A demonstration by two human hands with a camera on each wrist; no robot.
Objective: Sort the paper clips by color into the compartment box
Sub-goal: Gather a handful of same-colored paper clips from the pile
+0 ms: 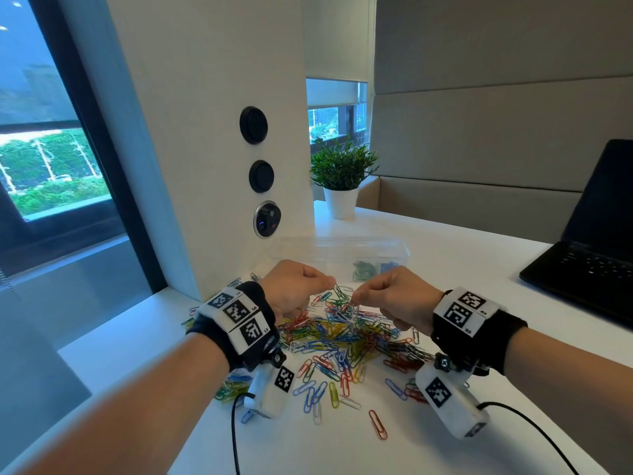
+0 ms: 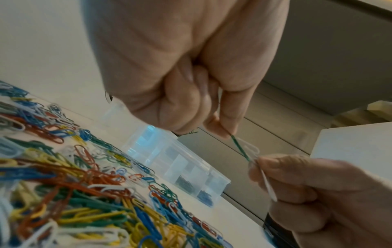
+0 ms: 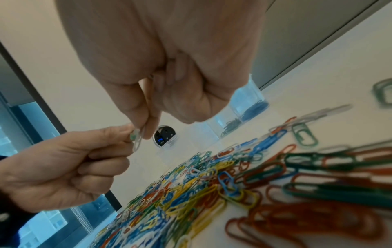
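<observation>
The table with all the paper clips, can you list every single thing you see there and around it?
Paper clip pile: too many to count; red, blue, green, yellow, white; spread on the table in front of the hands.
Green clip: one, pinched by the left hand.
White clip: one, hooked on the green clip, pinched by the right hand.
Box: one, clear, behind the pile; green and blue clips inside, in neighbouring compartments.
Table: one, white.
Plant: one, green, in a white pot, far side of the table.
Laptop: one, black, open, on the right.
Round sockets: three, black, on the white pillar.
Window: on the left.
Left hand: fingers curled.
Right hand: fingers curled.
</observation>
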